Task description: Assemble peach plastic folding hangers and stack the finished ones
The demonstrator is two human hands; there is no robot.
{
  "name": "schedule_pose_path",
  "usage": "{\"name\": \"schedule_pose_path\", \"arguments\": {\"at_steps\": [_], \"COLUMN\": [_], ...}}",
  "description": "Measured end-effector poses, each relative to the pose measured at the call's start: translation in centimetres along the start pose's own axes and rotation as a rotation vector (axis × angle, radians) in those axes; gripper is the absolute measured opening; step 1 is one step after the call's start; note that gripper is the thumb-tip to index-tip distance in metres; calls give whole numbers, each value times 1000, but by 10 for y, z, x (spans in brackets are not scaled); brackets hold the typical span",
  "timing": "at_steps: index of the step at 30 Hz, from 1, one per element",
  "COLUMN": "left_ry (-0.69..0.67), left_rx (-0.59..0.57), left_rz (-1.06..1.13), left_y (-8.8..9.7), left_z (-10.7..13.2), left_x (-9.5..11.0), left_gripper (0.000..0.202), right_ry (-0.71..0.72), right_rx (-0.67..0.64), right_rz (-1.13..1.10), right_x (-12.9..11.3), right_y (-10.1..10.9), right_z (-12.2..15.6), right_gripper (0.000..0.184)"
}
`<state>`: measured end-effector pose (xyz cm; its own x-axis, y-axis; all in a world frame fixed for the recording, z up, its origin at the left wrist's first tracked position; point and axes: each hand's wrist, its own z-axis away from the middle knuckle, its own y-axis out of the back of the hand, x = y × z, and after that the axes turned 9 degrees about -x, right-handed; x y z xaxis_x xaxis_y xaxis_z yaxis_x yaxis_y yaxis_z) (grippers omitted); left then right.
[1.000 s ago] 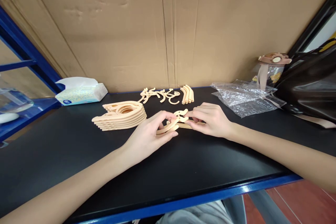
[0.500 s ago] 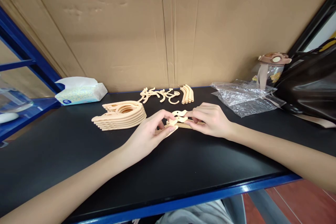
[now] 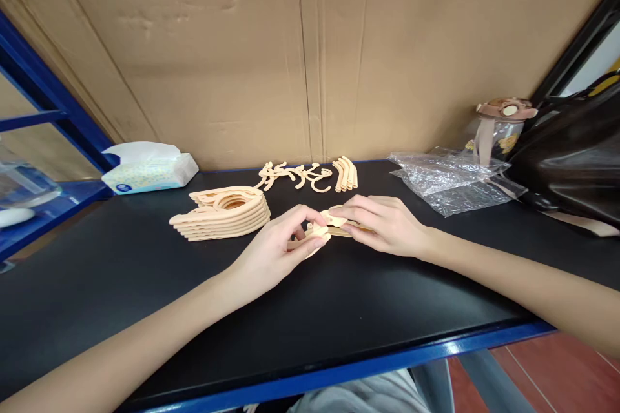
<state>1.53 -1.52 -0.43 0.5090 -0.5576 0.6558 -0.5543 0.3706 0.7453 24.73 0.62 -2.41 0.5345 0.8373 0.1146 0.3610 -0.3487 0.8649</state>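
Observation:
My left hand [image 3: 278, 251] and my right hand [image 3: 382, 224] meet at the middle of the black table [image 3: 145, 284], both pinched on a small peach plastic hanger piece [image 3: 325, 227] lying low on the surface. Each hand grips one end of it; fingers cover most of the piece. A stack of peach hangers [image 3: 225, 211] lies just left of my left hand. Behind the hands lie loose peach hooks [image 3: 295, 175] and a bundle of curved peach arms [image 3: 345, 174].
A tissue pack [image 3: 148, 168] sits at the back left beside a blue shelf frame [image 3: 53, 103]. Crumpled clear plastic bags [image 3: 448, 177], a lidded cup [image 3: 501, 126] and a dark bag [image 3: 574, 155] fill the right. Cardboard lines the back wall.
The hook part, raised between my fingers a second ago, has been pressed down flat into the piece, and both hands have closed in lower over it.

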Motion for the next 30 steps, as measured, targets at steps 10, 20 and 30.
{"name": "schedule_pose_path", "arguments": {"at_steps": [10, 20, 30], "left_ry": [3, -16, -47], "left_rx": [-1, -6, 22], "left_rz": [-30, -88, -132], "left_y": [-3, -2, -1], "left_z": [1, 1, 2], "left_x": [-3, -8, -3], "left_gripper": [28, 23, 21], "right_ry": [24, 29, -51], "right_rx": [50, 18, 121], "right_rz": [14, -25, -51], "right_x": [0, 0, -1], "right_y": [0, 0, 1], "right_z": [1, 0, 0], "right_gripper": [26, 28, 27]}}
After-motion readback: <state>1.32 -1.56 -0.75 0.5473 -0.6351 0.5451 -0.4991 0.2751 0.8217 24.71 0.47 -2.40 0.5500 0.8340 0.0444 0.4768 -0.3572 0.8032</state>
